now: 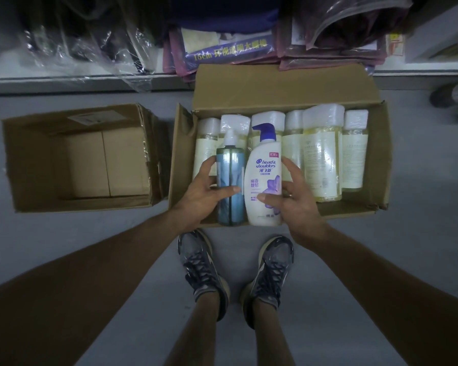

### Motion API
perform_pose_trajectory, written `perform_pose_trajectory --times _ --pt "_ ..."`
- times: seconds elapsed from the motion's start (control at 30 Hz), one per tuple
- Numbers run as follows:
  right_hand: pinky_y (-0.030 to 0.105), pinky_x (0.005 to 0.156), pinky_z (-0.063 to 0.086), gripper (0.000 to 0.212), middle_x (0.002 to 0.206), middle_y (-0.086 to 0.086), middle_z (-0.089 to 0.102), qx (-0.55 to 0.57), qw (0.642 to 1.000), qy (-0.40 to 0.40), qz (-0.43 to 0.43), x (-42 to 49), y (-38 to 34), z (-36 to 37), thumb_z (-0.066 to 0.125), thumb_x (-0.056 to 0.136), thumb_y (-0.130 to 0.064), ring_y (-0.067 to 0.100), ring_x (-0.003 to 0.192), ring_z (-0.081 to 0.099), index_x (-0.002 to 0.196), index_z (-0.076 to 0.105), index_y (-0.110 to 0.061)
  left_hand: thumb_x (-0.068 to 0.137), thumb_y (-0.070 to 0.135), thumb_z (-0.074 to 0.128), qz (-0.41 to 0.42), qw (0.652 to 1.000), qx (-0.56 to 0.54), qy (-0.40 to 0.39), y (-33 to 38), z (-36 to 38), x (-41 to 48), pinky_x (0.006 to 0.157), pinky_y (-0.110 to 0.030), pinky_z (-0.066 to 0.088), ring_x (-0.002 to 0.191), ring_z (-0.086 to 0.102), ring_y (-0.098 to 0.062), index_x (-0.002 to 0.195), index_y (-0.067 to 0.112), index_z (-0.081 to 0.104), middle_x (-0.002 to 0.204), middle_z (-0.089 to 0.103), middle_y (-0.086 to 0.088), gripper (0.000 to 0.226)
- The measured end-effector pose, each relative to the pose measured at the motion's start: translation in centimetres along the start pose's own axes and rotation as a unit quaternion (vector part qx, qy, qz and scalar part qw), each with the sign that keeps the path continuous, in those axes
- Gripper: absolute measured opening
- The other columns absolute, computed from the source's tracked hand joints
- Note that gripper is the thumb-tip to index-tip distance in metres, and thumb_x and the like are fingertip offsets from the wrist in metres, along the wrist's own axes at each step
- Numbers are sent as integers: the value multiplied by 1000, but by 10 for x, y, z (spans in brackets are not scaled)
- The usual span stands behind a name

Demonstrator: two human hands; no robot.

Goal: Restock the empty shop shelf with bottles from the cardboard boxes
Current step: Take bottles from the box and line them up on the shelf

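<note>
An open cardboard box (368, 165) on the floor holds several pale yellow bottles (321, 154) with white caps, lying side by side. Over its near left part, my left hand (201, 192) grips a blue pump bottle (229, 180), thumb across its front. Beside it, my right hand (294, 199) grips a white shampoo bottle (263, 180) with a purple pump and a flower label. The two bottles are held side by side, touching.
An empty cardboard box (77, 154) stands open to the left. A low shelf edge (90, 81) runs along the top, stacked with plastic-wrapped goods (77, 43) and purple packets (222, 54). My two shoes (204, 268) stand on the grey floor just before the box.
</note>
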State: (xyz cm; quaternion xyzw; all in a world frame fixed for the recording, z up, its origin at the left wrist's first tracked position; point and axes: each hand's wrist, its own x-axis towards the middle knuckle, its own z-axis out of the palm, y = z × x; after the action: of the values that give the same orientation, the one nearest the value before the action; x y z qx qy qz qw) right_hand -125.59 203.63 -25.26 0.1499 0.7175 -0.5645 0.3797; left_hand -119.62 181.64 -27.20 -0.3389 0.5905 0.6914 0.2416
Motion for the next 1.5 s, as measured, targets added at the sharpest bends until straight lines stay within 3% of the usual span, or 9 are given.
perform_pose_trajectory --times 0.17,0.3,0.43,0.57,0.67,1.0,1.17,1.33,1.5 --pt "21 63 60 100 104 -27 71 -12 1000 -6 -10 -24 -44 -2 90 78 -6 1 97 73 148 43 -59 87 14 89 27 999 11 -19 38 -20 -40 78 -39 66 108 78 -21 150 61 36 122 77 -5 95" --pt "25 65 62 100 109 -16 72 6 999 -21 -33 -54 -97 -6 89 79 -2 7 97 76 148 44 -59 85 16 91 46 999 25 -14 92 -34 -84 88 -52 64 113 76 -24 154 63 30 125 78 -4 103" --pt "25 65 62 100 108 -19 73 7 997 -29 -65 -93 -169 -11 90 77 -3 6 96 76 146 45 -59 80 13 90 101 995 6 12 161 -42 -142 73 -34 65 111 76 -17 150 63 36 126 77 -1 101" --pt "23 62 59 85 110 -17 76 13 994 -41 -96 -148 -248 -14 91 66 -14 12 95 78 136 55 -48 86 4 85 157 987 -2 39 239 -40 -208 80 -40 66 114 76 -24 157 55 30 125 77 -6 103" --pt "27 63 60 81 116 -7 78 12 990 -57 -128 -192 -305 -20 92 67 -7 18 97 79 136 58 -34 90 -3 80 206 977 8 58 293 -32 -259 89 -42 65 113 76 -27 152 58 32 121 79 -9 98" --pt "46 82 66 79 124 -7 73 -32 963 -105 -244 -335 -455 -24 93 71 -5 18 108 76 131 56 -41 83 14 88 325 938 -7 123 408 -12 -421 89 -42 65 122 72 -24 158 55 29 133 74 -4 104" --pt "36 78 66 83 122 -10 74 -76 939 -139 -306 -398 -525 -4 96 72 -6 14 105 76 136 52 -36 86 10 87 384 909 -5 163 451 -23 -503 95 -46 63 125 70 -20 158 54 32 139 70 -4 101" --pt "51 91 63 85 129 -1 72 -70 913 -177 -360 -455 -597 36 95 68 4 21 111 75 136 55 -27 86 13 87 425 881 7 207 489 -59 -589 96 -39 61 123 72 -17 155 60 33 134 74 6 99" --pt "56 80 66 82 123 -10 75 -70 885 -220 -405 -516 -654 91 94 70 2 19 107 76 133 55 -32 77 28 92 466 845 -23 262 513 -104 -673 91 -31 63 127 68 -13 154 63 34 140 70 2 103"
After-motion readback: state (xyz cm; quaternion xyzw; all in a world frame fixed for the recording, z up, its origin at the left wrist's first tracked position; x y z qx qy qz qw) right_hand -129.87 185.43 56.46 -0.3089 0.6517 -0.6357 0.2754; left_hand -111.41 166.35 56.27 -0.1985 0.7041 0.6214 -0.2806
